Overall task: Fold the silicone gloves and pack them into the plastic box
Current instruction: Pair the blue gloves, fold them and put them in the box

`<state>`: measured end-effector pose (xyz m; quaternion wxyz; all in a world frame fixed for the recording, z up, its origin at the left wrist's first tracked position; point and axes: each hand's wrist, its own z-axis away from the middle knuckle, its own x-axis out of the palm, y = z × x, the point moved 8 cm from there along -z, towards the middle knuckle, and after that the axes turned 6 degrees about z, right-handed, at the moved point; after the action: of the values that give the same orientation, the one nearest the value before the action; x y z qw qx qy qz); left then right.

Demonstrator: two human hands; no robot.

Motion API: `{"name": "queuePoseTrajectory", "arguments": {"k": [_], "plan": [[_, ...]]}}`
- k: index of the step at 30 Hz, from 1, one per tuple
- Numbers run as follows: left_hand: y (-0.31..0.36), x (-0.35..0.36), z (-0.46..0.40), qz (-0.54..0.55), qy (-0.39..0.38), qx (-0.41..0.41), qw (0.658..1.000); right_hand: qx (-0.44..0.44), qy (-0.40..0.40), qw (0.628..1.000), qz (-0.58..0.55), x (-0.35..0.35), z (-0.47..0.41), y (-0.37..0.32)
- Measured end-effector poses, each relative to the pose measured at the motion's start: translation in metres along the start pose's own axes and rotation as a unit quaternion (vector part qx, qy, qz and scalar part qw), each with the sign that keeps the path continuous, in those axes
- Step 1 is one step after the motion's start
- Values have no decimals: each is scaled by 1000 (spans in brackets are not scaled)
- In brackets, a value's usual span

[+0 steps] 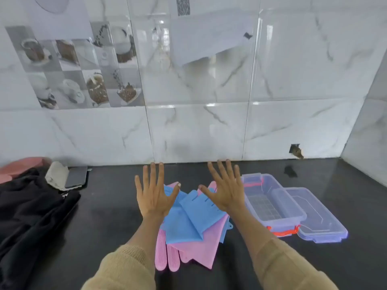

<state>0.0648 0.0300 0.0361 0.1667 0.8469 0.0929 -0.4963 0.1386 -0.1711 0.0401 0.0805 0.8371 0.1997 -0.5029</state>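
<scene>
A loose pile of silicone gloves lies on the black counter in front of me: blue gloves [188, 220] on top, pink gloves [201, 250] underneath with ribbed pink fingers sticking out at the near left. My left hand [154, 193] and my right hand [225, 189] hover spread flat above the far side of the pile, backs facing up, fingers apart, holding nothing. To the right stands the clear plastic box [272, 206], uncovered, with orange latches; nothing lies inside it. Its clear lid [318, 216] rests flat against the box's right side.
A black garment [31, 216] is heaped at the left, with a phone [76, 176], a crumpled grey-white item [56, 173] and a pink object [21, 165] behind it. A marble-tiled wall [199, 126] closes the back; another wall [368, 147] closes the right.
</scene>
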Motion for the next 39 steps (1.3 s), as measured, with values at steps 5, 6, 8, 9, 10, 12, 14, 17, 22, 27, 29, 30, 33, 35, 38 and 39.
{"name": "queuePoseTrajectory", "arguments": {"k": [5, 6, 8, 9, 10, 12, 14, 17, 22, 27, 29, 30, 33, 35, 38, 39], "plan": [[-10, 30, 34, 3, -25, -12, 1000, -9, -127, 992, 20, 67, 52, -7], [-12, 37, 41, -6, -40, -16, 999, 2, -152, 988, 15, 80, 64, -4], [-14, 52, 54, -9, -69, -24, 997, 21, -194, 981, 3, 100, 84, 2], [-15, 60, 61, 0, -86, -31, 996, 33, -207, 978, -14, 106, 92, 4], [-17, 68, 68, 9, -108, -37, 993, 42, -212, 976, -29, 111, 98, 6], [-19, 83, 79, 27, -151, -54, 987, 51, -209, 975, -49, 112, 103, 6], [-21, 93, 83, 49, -183, -68, 980, 59, -200, 976, -59, 109, 103, 7], [-27, 93, 84, 75, -160, -79, 981, 103, -179, 976, -66, 102, 104, 11], [-49, 88, 91, 100, -107, -226, 963, 229, -152, 959, -72, 94, 110, 29], [-53, 82, 93, 61, -87, -266, 958, 238, -165, 954, -80, 95, 108, 32], [-54, 84, 90, 69, -94, -269, 956, 262, -149, 947, -115, 93, 107, 36], [-55, 85, 88, 85, -102, -272, 953, 272, -133, 943, -140, 91, 106, 38], [-59, 93, 74, 188, -151, -300, 923, 289, -86, 903, -305, 89, 99, 34], [-61, 102, 65, 265, -200, -318, 888, 305, -71, 851, -421, 93, 94, 29], [-63, 110, 56, 388, -217, -340, 829, 374, -81, 749, -541, 107, 94, 26], [-61, 113, 56, 447, -213, -350, 795, 397, -88, 715, -569, 112, 95, 26]]}}
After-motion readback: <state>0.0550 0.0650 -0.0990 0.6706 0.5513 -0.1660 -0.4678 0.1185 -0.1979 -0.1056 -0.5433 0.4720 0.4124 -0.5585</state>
